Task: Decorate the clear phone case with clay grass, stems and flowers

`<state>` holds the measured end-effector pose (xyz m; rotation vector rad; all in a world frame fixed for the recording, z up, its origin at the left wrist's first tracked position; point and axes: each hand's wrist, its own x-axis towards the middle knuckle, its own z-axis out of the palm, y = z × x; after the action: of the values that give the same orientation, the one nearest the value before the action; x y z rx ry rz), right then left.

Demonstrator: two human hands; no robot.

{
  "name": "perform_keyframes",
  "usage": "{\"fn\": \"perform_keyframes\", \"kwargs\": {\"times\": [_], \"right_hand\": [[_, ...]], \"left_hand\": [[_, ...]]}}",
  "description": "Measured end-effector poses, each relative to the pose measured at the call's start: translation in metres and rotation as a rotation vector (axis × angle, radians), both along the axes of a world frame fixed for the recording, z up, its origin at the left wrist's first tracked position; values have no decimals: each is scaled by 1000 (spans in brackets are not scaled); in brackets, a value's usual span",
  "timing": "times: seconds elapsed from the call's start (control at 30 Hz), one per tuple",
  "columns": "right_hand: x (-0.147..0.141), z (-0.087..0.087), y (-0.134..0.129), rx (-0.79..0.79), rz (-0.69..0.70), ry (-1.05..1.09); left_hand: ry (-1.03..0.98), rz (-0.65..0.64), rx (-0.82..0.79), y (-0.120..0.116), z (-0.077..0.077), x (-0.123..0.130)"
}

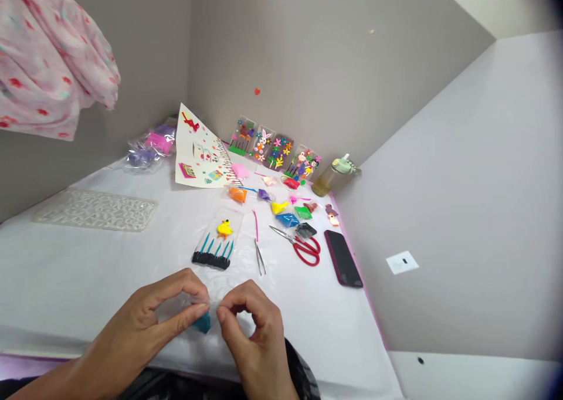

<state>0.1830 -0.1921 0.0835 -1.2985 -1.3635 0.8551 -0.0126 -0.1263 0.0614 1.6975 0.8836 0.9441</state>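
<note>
Just above the table's near edge, my left hand [160, 315] pinches a small clear bag of teal clay [203, 324] between thumb and fingers. My right hand [259, 329] is closed in a pinch beside it, thumb against index finger, at the bag's clear plastic edge. How much of the plastic lies between the right fingertips is hard to see. Beyond the hands lies a clear phone case [229, 248] decorated with a yellow duck [224, 229], teal stems and a black clay strip along its near end. Tweezers [260, 258] lie to the right of the case.
Red-handled scissors [307, 251] and a phone [343, 258] lie to the right. Several clay packets, such as a blue one [288, 219], sit behind. Decorated cases [279, 152] and a bottle [325, 182] stand along the wall. A textured clear sheet [97, 209] lies left.
</note>
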Motion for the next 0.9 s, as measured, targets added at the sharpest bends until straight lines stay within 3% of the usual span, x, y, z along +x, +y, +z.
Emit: {"fn": "perform_keyframes", "kwargs": {"times": [0.73, 0.9], "right_hand": [[-1, -4, -2, 74, -18, -13], [-2, -5, -1, 24, -17, -3]], "left_hand": [[45, 26, 16, 1, -10, -6], [40, 22, 15, 1, -8, -6]]}}
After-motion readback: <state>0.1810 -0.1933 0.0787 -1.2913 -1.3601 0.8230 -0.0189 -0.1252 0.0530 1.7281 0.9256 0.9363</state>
